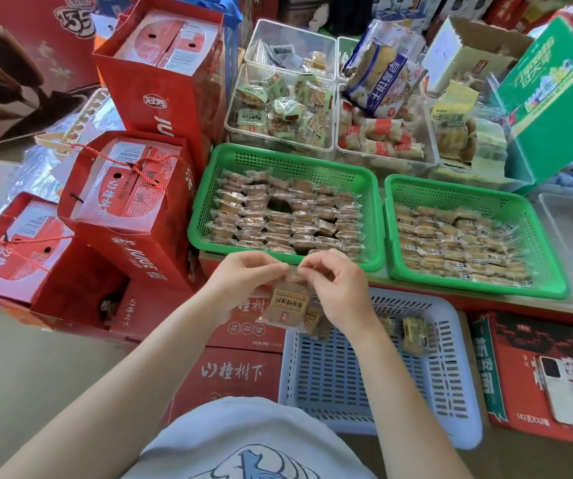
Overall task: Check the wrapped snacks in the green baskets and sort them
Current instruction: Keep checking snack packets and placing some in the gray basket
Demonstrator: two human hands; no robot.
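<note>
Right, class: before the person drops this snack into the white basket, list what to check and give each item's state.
1. Both hands grip the packet: left hand and right hand pinch the top edge of the wrapped snack: ok.
2. Label faces the camera: ok.
3. Wrapper seal intact: cannot tell.
4. White basket sits below the hands with room: ok.
5. Left green basket shows a gap among its packets: ok.

floor [36, 375]: beige, bare | red cartons [147, 81] stacked left
</note>
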